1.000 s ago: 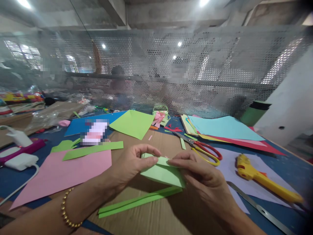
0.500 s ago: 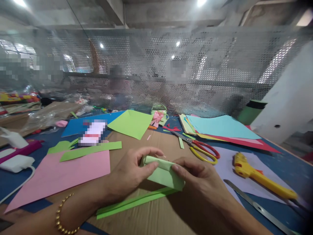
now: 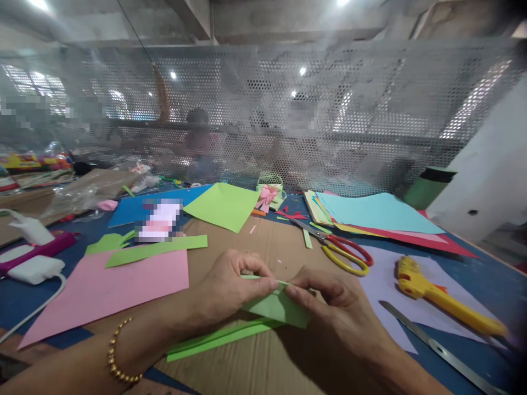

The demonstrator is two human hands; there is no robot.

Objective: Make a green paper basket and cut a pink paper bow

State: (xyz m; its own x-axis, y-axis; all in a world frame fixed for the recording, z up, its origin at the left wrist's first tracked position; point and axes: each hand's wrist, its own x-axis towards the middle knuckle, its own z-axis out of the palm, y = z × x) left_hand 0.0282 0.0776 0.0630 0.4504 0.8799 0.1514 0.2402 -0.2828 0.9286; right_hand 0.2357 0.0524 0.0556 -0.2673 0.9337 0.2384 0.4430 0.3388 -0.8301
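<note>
Between both hands is a piece of light green paper (image 3: pixel 280 308), held over a brown cardboard sheet. My left hand (image 3: pixel 239 277) pinches its upper edge between thumb and fingers. On the right side of that same edge, my right hand (image 3: pixel 329 299) grips with thumb and forefinger, close to the left thumb. Part of the paper is hidden behind the fingers. Below it, folded bright green paper strips (image 3: pixel 222 340) lie on the cardboard (image 3: pixel 247 373).
Red-and-yellow-handled scissors (image 3: pixel 346 255), a yellow glue gun (image 3: pixel 444 299) and a metal blade (image 3: pixel 440 348) lie to the right. Pink paper (image 3: pixel 135 285) is at left, with a power strip (image 3: pixel 53 247) beyond. Coloured sheets (image 3: pixel 379 211) and a small green paper basket (image 3: pixel 278 192) stand farther back.
The rolled upper edge of the light green paper is now pressed flatter. My thumbs have come closer together along it. The view has shifted slightly.
</note>
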